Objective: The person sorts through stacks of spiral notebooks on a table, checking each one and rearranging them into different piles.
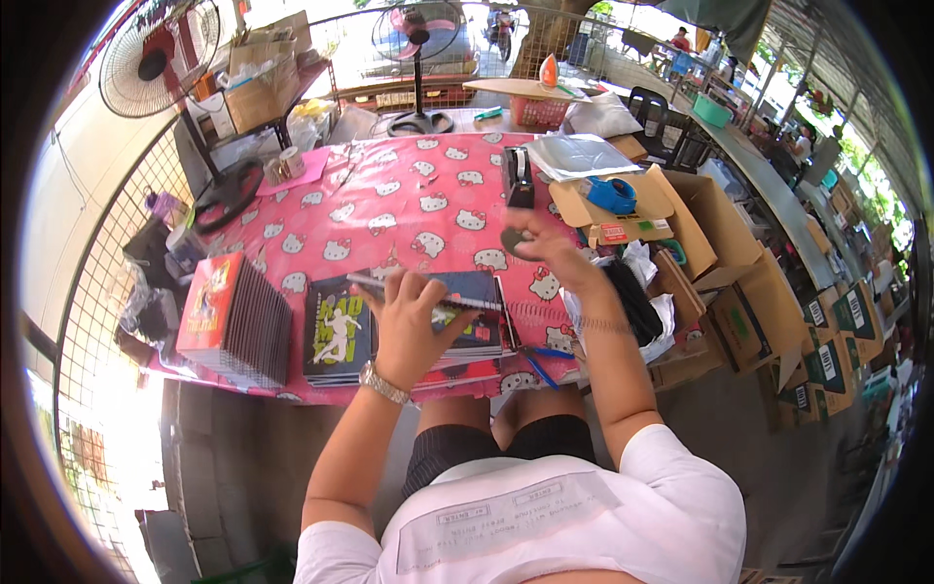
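Note:
My left hand (411, 307) grips a notebook (465, 296) by its upper edge, tilted above other notebooks. A thin dark spiral binding coil (545, 313) runs from the notebook's right end and passes across my right wrist. My right hand (559, 255) is raised to the right of the notebook and slightly blurred, with a small dark round object (513, 241) at its fingertips; its kind is unclear. Under the left hand lie dark-covered notebooks (337, 336) with a white figure. Blue-handled pliers (541, 362) rest at the table's front edge, below the coil.
A stack of red-covered notebooks (233, 316) stands at left on the pink patterned tablecloth (379, 224). A black tape dispenser (519, 177), blue tape roll (611, 195), plastic sheets (581, 156) and open cardboard boxes (715, 229) sit at right. Fans (418, 39) stand behind.

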Demonstrator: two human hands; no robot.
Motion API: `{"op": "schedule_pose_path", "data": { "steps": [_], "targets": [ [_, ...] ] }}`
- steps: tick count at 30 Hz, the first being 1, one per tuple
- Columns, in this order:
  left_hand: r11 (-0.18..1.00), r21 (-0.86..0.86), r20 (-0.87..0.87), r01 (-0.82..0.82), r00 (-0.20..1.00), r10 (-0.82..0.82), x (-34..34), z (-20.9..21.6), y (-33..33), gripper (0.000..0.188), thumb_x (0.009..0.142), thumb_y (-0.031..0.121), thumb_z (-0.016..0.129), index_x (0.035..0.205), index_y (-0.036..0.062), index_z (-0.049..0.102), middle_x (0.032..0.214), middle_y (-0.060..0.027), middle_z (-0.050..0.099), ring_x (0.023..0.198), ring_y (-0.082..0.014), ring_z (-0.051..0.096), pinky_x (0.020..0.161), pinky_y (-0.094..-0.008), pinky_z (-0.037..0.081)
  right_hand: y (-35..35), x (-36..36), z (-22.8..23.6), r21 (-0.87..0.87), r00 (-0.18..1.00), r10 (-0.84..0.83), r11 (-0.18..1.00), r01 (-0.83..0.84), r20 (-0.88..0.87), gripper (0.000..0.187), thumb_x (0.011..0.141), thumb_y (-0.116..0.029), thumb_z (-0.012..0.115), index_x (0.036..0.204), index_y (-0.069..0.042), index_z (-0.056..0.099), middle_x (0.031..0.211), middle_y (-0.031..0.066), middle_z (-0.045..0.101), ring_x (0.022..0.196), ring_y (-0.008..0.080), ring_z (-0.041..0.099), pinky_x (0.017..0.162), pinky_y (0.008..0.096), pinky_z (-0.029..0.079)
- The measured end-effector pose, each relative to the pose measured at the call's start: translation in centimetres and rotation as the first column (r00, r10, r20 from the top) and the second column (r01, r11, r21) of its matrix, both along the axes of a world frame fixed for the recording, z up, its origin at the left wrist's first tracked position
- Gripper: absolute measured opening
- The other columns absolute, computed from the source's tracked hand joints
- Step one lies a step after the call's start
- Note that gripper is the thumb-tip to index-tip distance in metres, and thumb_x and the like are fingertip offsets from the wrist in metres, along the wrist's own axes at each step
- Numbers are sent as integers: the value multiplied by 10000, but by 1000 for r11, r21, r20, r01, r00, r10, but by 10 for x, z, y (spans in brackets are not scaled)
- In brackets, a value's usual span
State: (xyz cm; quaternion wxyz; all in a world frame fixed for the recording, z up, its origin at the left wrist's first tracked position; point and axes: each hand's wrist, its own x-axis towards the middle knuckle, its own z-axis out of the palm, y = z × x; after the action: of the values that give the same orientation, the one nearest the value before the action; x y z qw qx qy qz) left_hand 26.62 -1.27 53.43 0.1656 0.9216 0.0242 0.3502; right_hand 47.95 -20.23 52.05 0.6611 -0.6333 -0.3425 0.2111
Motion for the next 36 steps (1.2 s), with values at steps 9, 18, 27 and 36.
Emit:
{"op": "schedule_pose_path", "data": {
  "steps": [9,18,27,36],
  "targets": [
    [998,15,-29,69,997,-68,12,14,-5,414,689,424,864,884,128,650,933,-9,562,1084,-269,544,1042,-755,215,-11,-44,63,400,674,737,632,-664,-45,372,846,-182,668,1175,-9,681,1325,139,573,1240,232,555,1058,390,429],
    [995,-3,-82,103,991,-103,9,18,7,432,705,438,858,916,115,664,964,-12,593,1103,-267,548,953,-729,303,5,-31,30,-14,865,502,865,-502,7,526,801,-440,796,1090,-11,703,1323,129,551,1193,211,570,1018,364,458],
    [977,-40,-129,208,969,-211,8,15,23,330,761,361,807,956,138,663,960,-18,604,1109,-277,560,1007,-725,277,18,-42,58,-284,884,443,876,-390,150,462,817,-368,730,1089,5,731,1245,82,564,1149,185,583,975,339,493],
    [979,-37,-182,201,962,-205,7,21,23,358,780,361,808,1019,148,647,1004,-2,622,1141,-267,559,1064,-800,162,27,-38,67,-39,825,550,834,-550,128,419,846,-338,713,1085,5,706,1213,75,563,1167,197,546,1018,340,424]
  ]
}}
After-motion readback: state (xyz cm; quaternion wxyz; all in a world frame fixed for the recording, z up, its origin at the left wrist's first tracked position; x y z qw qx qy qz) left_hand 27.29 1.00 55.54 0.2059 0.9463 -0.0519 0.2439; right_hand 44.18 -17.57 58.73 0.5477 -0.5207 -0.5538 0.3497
